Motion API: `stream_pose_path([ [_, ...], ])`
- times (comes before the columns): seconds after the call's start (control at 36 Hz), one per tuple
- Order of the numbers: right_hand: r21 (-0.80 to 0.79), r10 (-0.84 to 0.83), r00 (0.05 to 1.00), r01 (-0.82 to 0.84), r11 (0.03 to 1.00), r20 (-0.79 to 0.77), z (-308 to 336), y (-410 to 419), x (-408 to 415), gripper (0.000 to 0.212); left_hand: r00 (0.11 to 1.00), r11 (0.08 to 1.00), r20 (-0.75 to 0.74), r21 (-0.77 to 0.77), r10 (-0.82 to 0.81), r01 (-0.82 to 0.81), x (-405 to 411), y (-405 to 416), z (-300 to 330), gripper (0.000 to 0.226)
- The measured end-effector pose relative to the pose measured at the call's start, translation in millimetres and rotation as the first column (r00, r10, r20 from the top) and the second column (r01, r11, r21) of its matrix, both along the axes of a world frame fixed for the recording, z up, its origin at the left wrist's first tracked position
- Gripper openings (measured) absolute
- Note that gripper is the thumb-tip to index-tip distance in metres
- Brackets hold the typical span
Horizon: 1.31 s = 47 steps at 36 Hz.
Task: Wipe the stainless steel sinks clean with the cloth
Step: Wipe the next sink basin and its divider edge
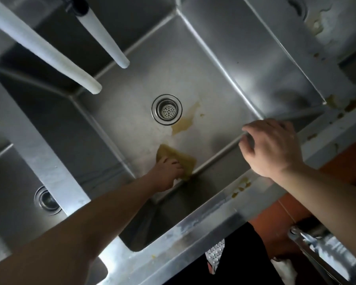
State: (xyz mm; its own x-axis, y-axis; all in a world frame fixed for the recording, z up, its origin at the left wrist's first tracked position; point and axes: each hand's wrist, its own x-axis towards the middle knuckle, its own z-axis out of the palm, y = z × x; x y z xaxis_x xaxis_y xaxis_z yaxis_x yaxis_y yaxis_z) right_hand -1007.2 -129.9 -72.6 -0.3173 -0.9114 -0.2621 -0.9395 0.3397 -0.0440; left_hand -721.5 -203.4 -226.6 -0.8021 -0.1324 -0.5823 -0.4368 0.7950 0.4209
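The wiping of the middle sink [193,64] is under way. The left hand [166,173] presses the yellow cloth [176,156] onto the sink floor, at its near edge where floor meets front wall, with fingers curled over the cloth. The right hand [271,147] hovers above the sink's near right corner, fingers loosely bent and holding nothing.

A judgement: the next stroke should carry the cloth away from the front wall toward the yellowish stain [185,122] just beside the drain [167,109], then on to the spatter [344,103] on the counter rim [203,214].

Counted: three basins partly visible, two drains, two white spouts [49,50], one cloth.
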Motion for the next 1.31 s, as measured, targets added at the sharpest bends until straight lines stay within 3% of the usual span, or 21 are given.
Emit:
stream_pose_path([
  [0.08, -0.008, 0.004, 1.0, -0.004, 1.0, -0.015, -2.7, 0.6, -1.1, 0.038, 0.918, 0.917, -0.027, -0.047, 0.396, -0.396, -2.1, 9.3, 3.1, 0.041],
  [0.14, -0.005, 0.009, 1.0, -0.009, 1.0, -0.02, -2.5, 0.5, -0.2, 0.039, 0.84, 0.842, 0.077, -0.104, 0.537, -0.529, -6.2, 16.3, 4.3, 0.044],
  [0.19, 0.005, 0.017, 1.0, -0.017, 1.0, -0.014, -1.4, -0.2, 0.7, 0.04, 0.855, 0.867, 0.168, -0.198, 0.49, -0.457, -11.2, 23.6, 2.5, 0.05],
  [0.28, 0.006, 0.025, 1.0, -0.025, 1.0, -0.011, -1.4, -0.8, 0.2, 0.039, 0.902, 0.874, 0.108, -0.321, 0.417, -0.365, -25.7, 25.4, -0.5, 0.045],
  [0.39, -0.011, 0.028, 1.0, -0.028, 1.0, -0.003, -2.0, 0.5, -0.9, 0.041, 0.885, 0.882, 0.165, -0.273, 0.436, -0.384, -36.8, 21.1, -8.6, 0.044],
  [0.5, -0.01, 0.041, 0.999, -0.041, 0.999, -0.006, -2.2, -0.5, -0.8, 0.041, 0.841, 0.838, 0.106, -0.219, 0.53, -0.5, -22.9, 25.9, -17.9, 0.039],
  [0.64, -0.017, 0.033, 0.999, -0.033, 0.999, 0.0, -1.4, 0.1, -0.8, 0.039, 0.672, 0.648, 0.023, -0.294, 0.74, -0.703, -29.8, 16.7, -28.3, 0.033],
  [0.75, 0.021, 0.032, 0.999, -0.032, 0.999, -0.01, -1.2, -2.6, -0.3, 0.037, 0.553, 0.529, 0.033, -0.344, 0.832, -0.776, -56.4, -22.0, -40.7, 0.034],
  [0.89, 0.058, 0.024, 1.0, -0.023, 0.998, -0.014, 0.7, -3.6, 0.0, 0.039, 0.381, 0.356, -0.008, -0.338, 0.924, -0.871, -80.0, -74.5, -52.2, 0.016],
  [1.03, 0.064, -0.004, 1.0, 0.003, 0.998, 0.016, 2.5, -4.6, 1.0, 0.04, 0.454, 0.432, 0.039, -0.393, 0.89, -0.812, -83.6, -87.7, -53.8, 0.023],
  [1.31, 0.116, -0.02, 0.998, 0.013, 0.993, 0.06, 9.2, -6.1, 0.6, 0.041, 0.772, 0.751, 0.09, -0.326, 0.629, -0.574, -40.1, 14.5, -37.0, 0.029],
])
